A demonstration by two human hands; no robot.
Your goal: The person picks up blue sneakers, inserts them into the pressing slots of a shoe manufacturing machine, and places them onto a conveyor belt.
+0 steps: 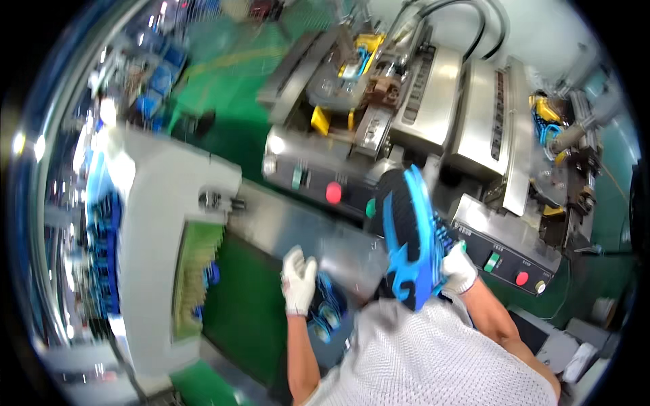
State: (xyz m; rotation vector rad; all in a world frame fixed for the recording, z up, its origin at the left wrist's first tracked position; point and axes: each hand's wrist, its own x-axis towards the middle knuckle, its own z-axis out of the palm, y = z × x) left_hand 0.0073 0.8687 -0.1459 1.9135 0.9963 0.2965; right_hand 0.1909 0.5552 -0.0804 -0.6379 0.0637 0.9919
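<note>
Holding: blue-and-black athletic shoe (411, 237), four o'clock of view centre, side clasped in grip of right gloved hand (460, 271). Apparently light, springy-soled, soft-uppered; firmest hold likely along the sole edge. Left gloved hand (298, 283), seven o'clock: grip released, nothing visibly held.

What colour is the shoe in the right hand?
The shoe is blue and black; clearest in head view.

Matt sole (409, 233), shiny metal housing (430, 95), cloth shirt (433, 355)
</note>
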